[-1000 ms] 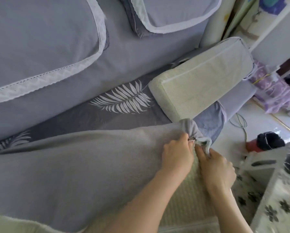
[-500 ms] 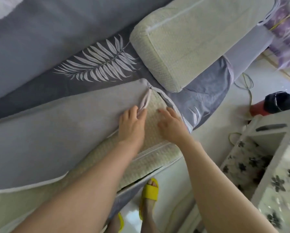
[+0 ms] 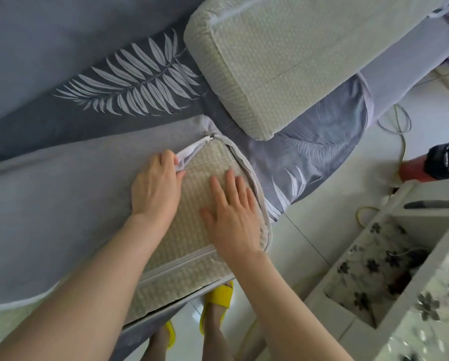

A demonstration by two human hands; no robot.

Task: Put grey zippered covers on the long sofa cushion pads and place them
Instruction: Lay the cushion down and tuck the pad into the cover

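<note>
A long cushion pad with a pale woven surface lies across the sofa, partly inside a grey zippered cover. The cover's zip is open at the pad's end, its slider at the corner. My left hand pinches the white zip edge of the cover between thumb and fingers. Flat on the bare woven pad, fingers straight, lies my right hand. A second woven pad lies uncovered at the upper right.
The sofa has a dark grey seat cover with white leaf prints. A white flowered cabinet stands at the right on the tiled floor. A red and black appliance with a cord lies behind it. Yellow slippers show below.
The view has moved closer and downward. My hands left the knotted cover corner. My left hand now pinches the zip edge further back, and my right hand has spread flat on the pad.
</note>
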